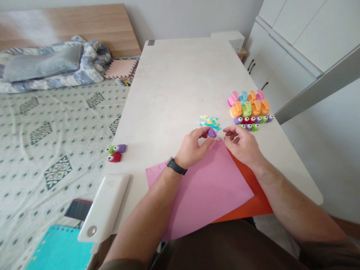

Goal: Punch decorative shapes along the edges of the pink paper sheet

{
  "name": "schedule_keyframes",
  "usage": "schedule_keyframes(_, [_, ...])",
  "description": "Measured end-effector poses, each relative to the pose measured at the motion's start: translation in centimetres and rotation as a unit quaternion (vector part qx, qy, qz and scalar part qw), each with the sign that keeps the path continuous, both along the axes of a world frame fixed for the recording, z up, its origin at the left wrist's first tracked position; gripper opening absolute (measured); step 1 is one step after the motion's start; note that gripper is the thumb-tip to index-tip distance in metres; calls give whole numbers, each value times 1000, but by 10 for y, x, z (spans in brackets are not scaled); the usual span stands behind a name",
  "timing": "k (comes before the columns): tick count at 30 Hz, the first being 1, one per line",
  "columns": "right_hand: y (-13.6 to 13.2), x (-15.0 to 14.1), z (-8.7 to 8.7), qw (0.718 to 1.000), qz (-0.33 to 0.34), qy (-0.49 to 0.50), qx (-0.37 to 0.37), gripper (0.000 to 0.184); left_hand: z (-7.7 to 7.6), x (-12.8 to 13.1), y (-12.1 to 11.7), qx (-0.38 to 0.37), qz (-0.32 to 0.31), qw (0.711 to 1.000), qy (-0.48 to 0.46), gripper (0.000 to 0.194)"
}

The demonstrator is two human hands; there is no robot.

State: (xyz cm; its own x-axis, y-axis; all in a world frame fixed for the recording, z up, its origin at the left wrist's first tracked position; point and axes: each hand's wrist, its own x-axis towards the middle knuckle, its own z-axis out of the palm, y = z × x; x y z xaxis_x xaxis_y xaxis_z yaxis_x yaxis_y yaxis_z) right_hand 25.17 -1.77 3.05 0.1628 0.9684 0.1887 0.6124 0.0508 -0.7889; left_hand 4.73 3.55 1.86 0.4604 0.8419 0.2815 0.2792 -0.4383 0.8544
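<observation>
My left hand [196,146], with a dark watch on its wrist, grips a small purple paper punch [212,133] between thumb and fingers. Just to the right, my right hand [242,144] has its fingers curled but apart, with nothing visible in them. Both hands are over the far edge of a pink paper sheet [210,187], which shows flower-shaped holes near its left corner. An orange sheet [243,208] lies partly under the pink one. Beyond the punch is a pile of blue and yellow paper cutouts [210,122].
Larger colourful punches [246,108] and rows of small punches [253,120] stand at right. Several small punches [115,158] sit at the table's left edge, near a long white device [105,206]. A bed [64,131] with a phone [78,209] and turquoise sheet [59,247] adjoins the table [180,78].
</observation>
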Motion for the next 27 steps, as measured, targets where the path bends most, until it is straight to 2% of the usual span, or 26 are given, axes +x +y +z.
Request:
schedule_keyframes(2, [-1, -1, 4, 999, 5, 32, 13, 29, 3, 0, -1, -10, -13, 1000, -15, 36])
schedule_keyframes(5, [-5, -4, 8, 996, 52, 75, 20, 31, 8, 1, -3, -22, -25, 999, -26, 34])
schedule_keyframes(9, [-8, -5, 8, 992, 96, 86, 14, 35, 11, 1, -4, -42, -42, 997, -42, 34])
schedule_keyframes(20, [-8, -5, 5, 984, 125, 109, 63, 36, 9, -1, 0, -144, -158, 967, -135, 41])
schedule_keyframes(27, [-10, -4, 6, 982, 137, 116, 60, 38, 15, 2, -3, -180, -180, 953, -166, 41])
